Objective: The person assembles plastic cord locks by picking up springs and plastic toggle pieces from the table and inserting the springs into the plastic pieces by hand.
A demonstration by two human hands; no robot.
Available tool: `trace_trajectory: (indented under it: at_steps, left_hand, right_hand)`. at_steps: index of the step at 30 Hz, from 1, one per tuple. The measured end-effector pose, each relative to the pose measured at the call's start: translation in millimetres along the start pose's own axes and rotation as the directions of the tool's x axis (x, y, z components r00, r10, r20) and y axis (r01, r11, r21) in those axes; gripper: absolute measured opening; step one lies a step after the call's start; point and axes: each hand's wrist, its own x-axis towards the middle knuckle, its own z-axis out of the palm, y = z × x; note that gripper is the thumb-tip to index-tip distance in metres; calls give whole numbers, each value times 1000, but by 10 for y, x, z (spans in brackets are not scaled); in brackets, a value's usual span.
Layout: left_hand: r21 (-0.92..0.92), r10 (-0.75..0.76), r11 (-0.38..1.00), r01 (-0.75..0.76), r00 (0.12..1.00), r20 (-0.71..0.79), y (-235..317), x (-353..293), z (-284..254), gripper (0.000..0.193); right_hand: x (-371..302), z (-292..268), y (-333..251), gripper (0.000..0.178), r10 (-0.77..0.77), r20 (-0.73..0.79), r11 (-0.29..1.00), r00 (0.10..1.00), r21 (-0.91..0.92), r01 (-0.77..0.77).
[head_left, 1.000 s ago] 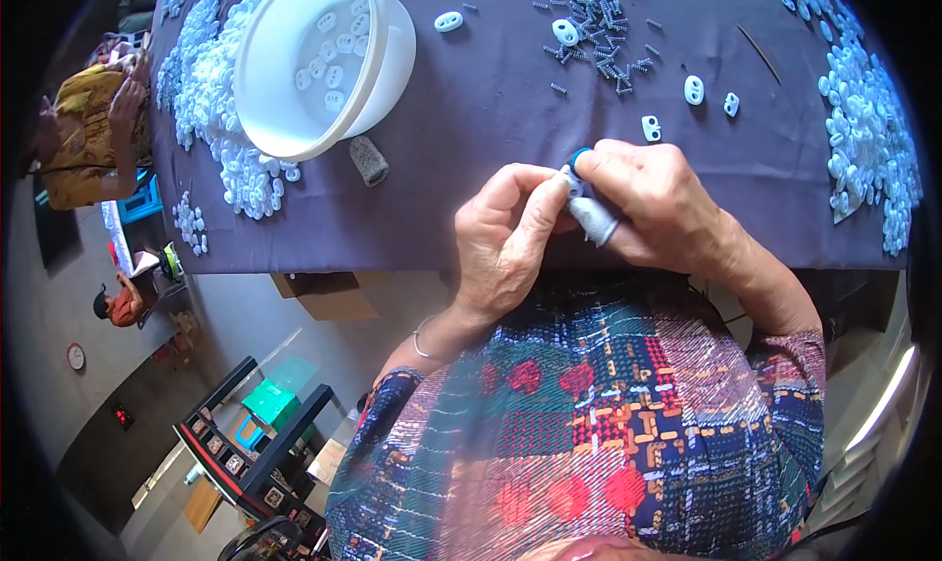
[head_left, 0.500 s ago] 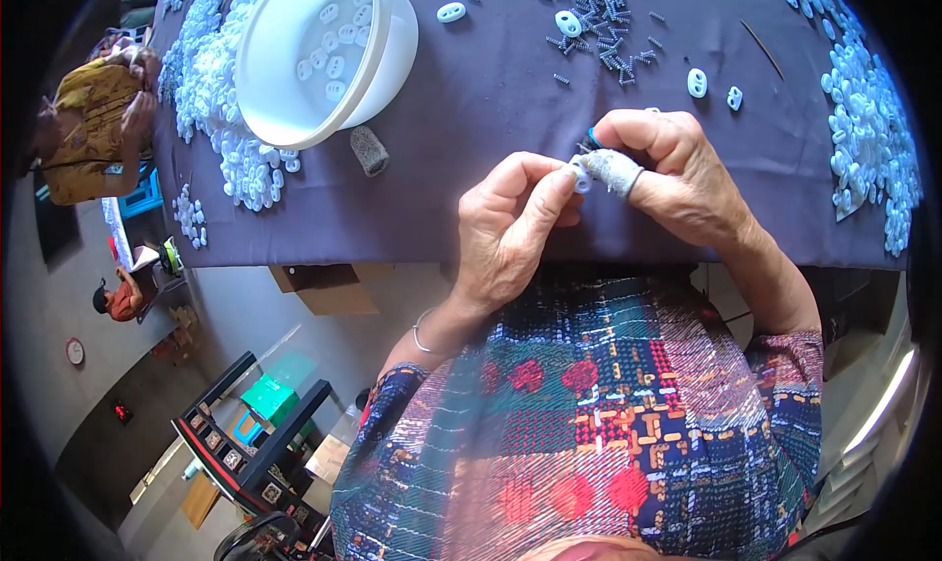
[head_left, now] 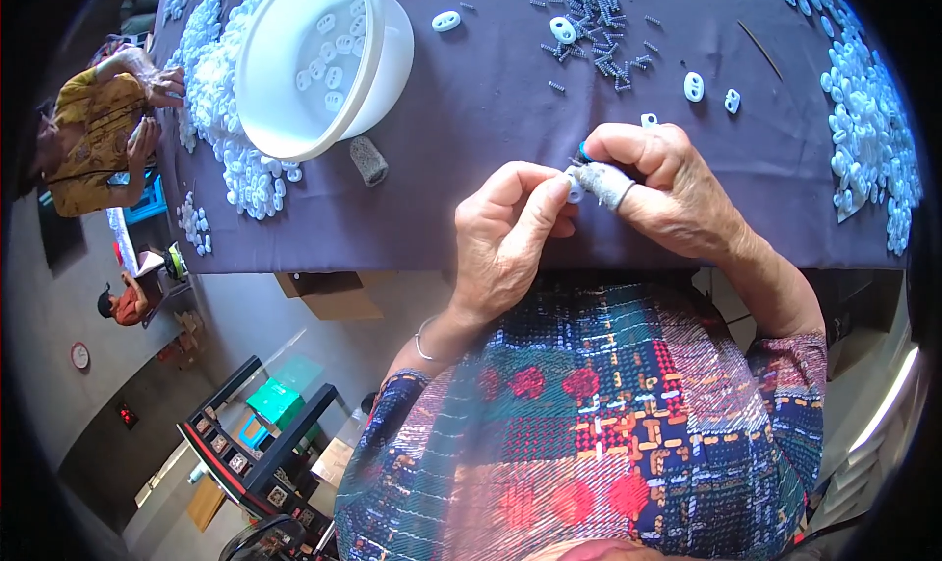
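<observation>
Near the table's front edge my left hand (head_left: 505, 235) pinches a small white plastic cord lock (head_left: 575, 190) between thumb and index finger. My right hand (head_left: 672, 183) meets it from the other side, its thumb in a grey cloth finger cover (head_left: 604, 183). A dark and blue covering shows at the right index fingertip. Those right fingertips press together against the cord lock; whether a spring is between them is hidden. Beyond my hands lies a pile of small metal springs (head_left: 603, 36), with a white two-holed piece (head_left: 562, 30) among them.
A white tub (head_left: 388, 75) holding several white pieces stands at the left, tilted. Heaps of white pieces lie at left (head_left: 211, 80) and right (head_left: 863, 119). A loose grey finger cover (head_left: 369, 160) and a thin stick (head_left: 760, 49) lie on the dark cloth. Another person (head_left: 98, 139) sits at far left.
Both hands, still pinched together at the cord lock, have shifted slightly nearer and left. A white piece shows more beyond my right hand. The other person's arms at the left have moved.
</observation>
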Motion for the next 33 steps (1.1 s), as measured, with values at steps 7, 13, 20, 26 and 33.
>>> trace_trajectory:
  at_steps: [7,13,20,26,33]
  left_hand:
    - [-75,-8,997,6,1000,-20,11,15,-23,14]
    - [-80,25,996,-28,999,-44,25,25,-28,12]
    - [-93,-8,996,6,1000,-19,50,34,-4,10]
    - [-69,32,997,-35,999,-43,33,0,2,9]
    - [-35,63,997,-64,997,-34,17,31,-5,7]
  right_hand:
    - [-19,30,-15,26,-240,-96,961,966,-164,222]
    - [-4,109,21,33,-468,-80,831,880,-381,407]
    - [-35,124,29,28,-475,-55,797,878,-449,403]
    - [-31,135,28,28,-430,-47,849,902,-359,387]
    - [-25,127,-6,31,-387,-46,855,921,-392,340]
